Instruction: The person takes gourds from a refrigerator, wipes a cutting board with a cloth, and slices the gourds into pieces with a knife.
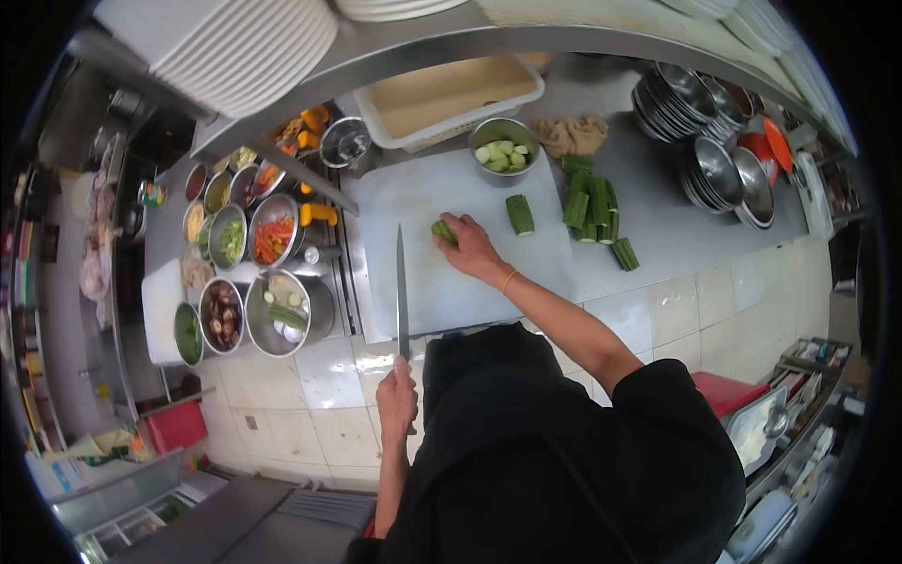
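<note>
My left hand (396, 399) is wrapped round the handle of a long kitchen knife (402, 291), its blade pointing away from me over the left part of the white cutting board (395, 202). On the board, my right hand (467, 246) grips a short piece of green cucumber (444, 232), partly hidden under the fingers. The blade is apart from that piece. Another cucumber piece (520, 215) lies on the board to the right. Behind it stands a metal bowl (505, 179) of cut pale green chunks. Several ridged cucumber lengths (592, 202) are heaped right of the board.
At left, metal bowls hold sliced red peppers (272, 241), mushrooms (224, 315) and other vegetables. A cream plastic tub (451, 99) and a crumpled brown cloth (570, 135) lie at the back. Stacked metal bowls (714, 174) stand at right. A shelf of white plates (249, 56) overhangs the counter.
</note>
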The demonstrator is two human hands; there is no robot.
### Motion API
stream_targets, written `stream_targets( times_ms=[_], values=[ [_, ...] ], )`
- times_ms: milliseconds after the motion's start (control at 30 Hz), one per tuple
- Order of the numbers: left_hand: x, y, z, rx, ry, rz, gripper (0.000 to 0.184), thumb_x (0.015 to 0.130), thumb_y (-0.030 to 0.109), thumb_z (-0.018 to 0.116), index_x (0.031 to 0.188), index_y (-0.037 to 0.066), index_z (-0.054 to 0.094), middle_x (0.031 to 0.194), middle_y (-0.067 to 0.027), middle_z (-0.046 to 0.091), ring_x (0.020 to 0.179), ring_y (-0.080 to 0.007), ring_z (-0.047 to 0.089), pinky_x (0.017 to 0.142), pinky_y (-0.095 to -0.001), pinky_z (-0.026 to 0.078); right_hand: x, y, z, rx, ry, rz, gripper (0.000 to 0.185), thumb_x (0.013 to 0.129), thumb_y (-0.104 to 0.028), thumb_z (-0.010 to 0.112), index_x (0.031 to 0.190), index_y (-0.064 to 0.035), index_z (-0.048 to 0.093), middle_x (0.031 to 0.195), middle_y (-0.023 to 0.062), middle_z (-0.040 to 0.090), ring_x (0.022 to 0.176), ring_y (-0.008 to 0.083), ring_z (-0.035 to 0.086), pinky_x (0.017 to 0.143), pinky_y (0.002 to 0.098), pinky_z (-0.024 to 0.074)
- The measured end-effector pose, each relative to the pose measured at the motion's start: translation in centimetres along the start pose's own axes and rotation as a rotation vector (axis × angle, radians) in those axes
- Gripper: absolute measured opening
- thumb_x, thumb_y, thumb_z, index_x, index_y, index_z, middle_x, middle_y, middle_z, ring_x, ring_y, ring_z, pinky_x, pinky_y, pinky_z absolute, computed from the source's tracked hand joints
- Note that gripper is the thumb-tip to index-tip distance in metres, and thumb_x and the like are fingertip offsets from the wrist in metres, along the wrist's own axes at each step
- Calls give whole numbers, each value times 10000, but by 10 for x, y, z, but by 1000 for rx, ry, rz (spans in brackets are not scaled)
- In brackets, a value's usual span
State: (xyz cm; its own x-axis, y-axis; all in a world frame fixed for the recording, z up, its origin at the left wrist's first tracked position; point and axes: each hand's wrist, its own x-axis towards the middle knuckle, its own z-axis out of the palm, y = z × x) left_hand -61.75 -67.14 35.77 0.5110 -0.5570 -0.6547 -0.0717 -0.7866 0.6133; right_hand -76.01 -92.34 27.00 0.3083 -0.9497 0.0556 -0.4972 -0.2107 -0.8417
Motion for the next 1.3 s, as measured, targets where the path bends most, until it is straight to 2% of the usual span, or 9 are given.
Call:
stream_targets(
  times_ms=[67, 167, 200, 300, 433, 467, 567, 800, 1300],
  values=[
    [1, 2, 5, 9, -6, 33, 653, 1008, 598, 397, 713, 28, 516, 497, -3, 401, 378, -111, 390, 356, -300, 300, -8, -16, -5, -91, 5, 50, 435, 864, -270, 684, 1226, -44, 597, 1016, 172, 573, 922, 374, 597, 819, 458, 502],
    [11, 1, 12, 119, -32, 49, 693, 1021, 543, 386, 848, -77, 641, 689, -188, 620, 658, -289, 611, 656, -421, 475, -14, -8, 3, -133, 145, 38, 347, 882, -268, 670, 1129, -30, 619, 976, 172, 579, 883, 381, 606, 786, 474, 508],
    [9, 10, 14, 149, -67, 22, 655, 1030, 512, 381, 885, -68, 650, 780, -229, 647, 771, -354, 620, 756, -452, 468, -14, -4, 6, -129, 216, 21, 317, 887, -265, 666, 1095, -29, 625, 969, 173, 581, 872, 384, 607, 777, 479, 509],
    [6, 22, 23, 123, -91, 52, 649, 1038, 496, 371, 882, -71, 646, 772, -240, 637, 755, -363, 616, 742, -446, 468, -15, -7, 10, -58, 214, 80, 268, 905, -260, 650, 1046, -35, 607, 979, 187, 589, 876, 393, 609, 765, 485, 506],
    [8, 26, 30, 125, -86, 100, 631, 1049, 463, 348, 929, -83, 641, 888, -315, 651, 886, -503, 607, 813, -509, 458, -17, -21, 28, 43, 297, 30, 167, 947, -215, 603, 1023, -67, 593, 1010, 168, 612, 851, 399, 621, 733, 491, 505],
    [18, 9, 35, 79, -18, 215, 663, 1025, 555, 396, 781, -33, 583, 568, -90, 516, 494, -192, 522, 477, -345, 413, -17, -21, 32, 30, 267, 37, 146, 955, -205, 595, 1026, -78, 594, 1009, 158, 618, 840, 399, 625, 725, 493, 506],
    [0, 45, 23, 217, -48, 195, 660, 1054, 475, 319, 954, -98, 629, 937, -365, 634, 948, -555, 581, 840, -557, 450, -21, -23, 41, -6, 274, 22, 109, 964, -193, 589, 1037, -115, 608, 978, 119, 627, 791, 388, 631, 692, 485, 510],
    [-6, 50, 19, 289, -28, 176, 638, 1054, 475, 329, 952, -85, 617, 898, -382, 625, 921, -577, 574, 811, -598, 442, -23, -20, 44, -7, 350, -49, 97, 955, -202, 608, 1028, -142, 630, 935, 80, 617, 730, 334, 644, 633, 446, 513],
    [-19, 65, 30, 381, 3, 163, 576, 1052, 457, 356, 909, -52, 584, 832, -376, 626, 838, -574, 589, 755, -616, 454, -22, -24, 43, -8, 355, -36, 68, 944, -180, 603, 1006, -152, 609, 946, 61, 618, 737, 327, 646, 635, 434, 511]
  ],
)
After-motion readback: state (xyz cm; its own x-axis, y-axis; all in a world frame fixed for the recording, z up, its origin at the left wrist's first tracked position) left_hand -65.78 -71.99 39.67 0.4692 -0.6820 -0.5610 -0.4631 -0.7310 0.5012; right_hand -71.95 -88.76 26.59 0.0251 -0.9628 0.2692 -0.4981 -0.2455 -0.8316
